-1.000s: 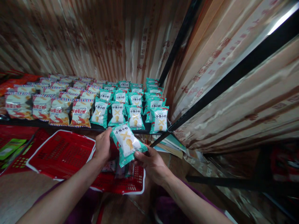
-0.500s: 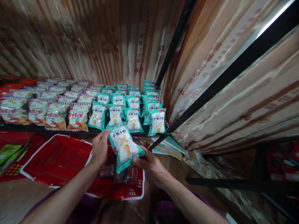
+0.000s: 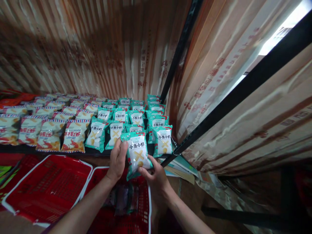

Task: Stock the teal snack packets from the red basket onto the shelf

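Between my two hands is a teal-and-white snack bag (image 3: 137, 155) with yellow snack pieces printed on its front. My left hand (image 3: 117, 161) grips its upper left side. Around its lower right corner, my right hand (image 3: 156, 175) is closed with the thumb on the front. The bag tilts slightly and hangs just in front of the shelf edge, hiding part of a matching bag behind it. More teal bags (image 3: 163, 142) stand upright in rows on the shelf, to the left and right of the held one.
White snack bags (image 3: 75, 136) with striped tops fill the shelf's left part. Below are red baskets (image 3: 52, 185) with white rims; the nearer one holds several packets (image 3: 123, 198). A black shelf post (image 3: 219, 97) slants across the right side, before plastic sheeting (image 3: 268, 130).
Both hands have carried the teal bag slightly right and closer to the shelf row, turning it more upright. The camera view has shifted, so the shelf and baskets appear lower.
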Tool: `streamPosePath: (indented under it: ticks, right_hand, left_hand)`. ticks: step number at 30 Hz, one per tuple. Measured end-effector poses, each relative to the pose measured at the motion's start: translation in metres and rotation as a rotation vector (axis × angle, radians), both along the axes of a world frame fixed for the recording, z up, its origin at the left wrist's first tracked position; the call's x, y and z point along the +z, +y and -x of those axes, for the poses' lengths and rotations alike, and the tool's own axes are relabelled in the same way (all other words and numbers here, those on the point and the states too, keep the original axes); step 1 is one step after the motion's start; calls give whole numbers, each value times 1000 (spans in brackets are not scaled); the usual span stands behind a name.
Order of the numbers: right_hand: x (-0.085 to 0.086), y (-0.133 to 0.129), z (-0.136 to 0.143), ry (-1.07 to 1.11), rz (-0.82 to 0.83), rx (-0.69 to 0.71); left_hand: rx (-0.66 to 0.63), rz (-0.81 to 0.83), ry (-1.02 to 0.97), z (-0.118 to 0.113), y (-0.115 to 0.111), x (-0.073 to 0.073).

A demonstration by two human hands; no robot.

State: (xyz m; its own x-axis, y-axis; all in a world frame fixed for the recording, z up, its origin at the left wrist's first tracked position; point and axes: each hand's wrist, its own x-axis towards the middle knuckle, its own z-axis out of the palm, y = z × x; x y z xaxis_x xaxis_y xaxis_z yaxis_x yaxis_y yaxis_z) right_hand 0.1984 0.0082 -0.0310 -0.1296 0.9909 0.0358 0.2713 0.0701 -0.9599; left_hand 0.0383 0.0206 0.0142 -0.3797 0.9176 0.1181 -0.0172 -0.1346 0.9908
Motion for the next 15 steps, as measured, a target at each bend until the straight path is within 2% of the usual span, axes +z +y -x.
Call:
streamPosePath:
  ticks: [2, 4, 7, 11, 15]
  right_hand:
    - [0, 4, 0, -16, -81, -52]
    - [-1, 8, 1, -6, -161, -66]
    - [-3, 14, 4, -24, -280, -69]
    - [-3, 21, 6, -112, -387, -62]
    - [-7, 21, 5, -180, -412, -53]
  left_hand:
    - [-117, 19, -51, -6, 0, -7]
    - [-170, 41, -14, -10, 0, -13]
    - [-78, 61, 165, -13, 1, -21]
    - [17, -25, 398, -13, 4, -28]
    - [56, -28, 485, -13, 3, -33]
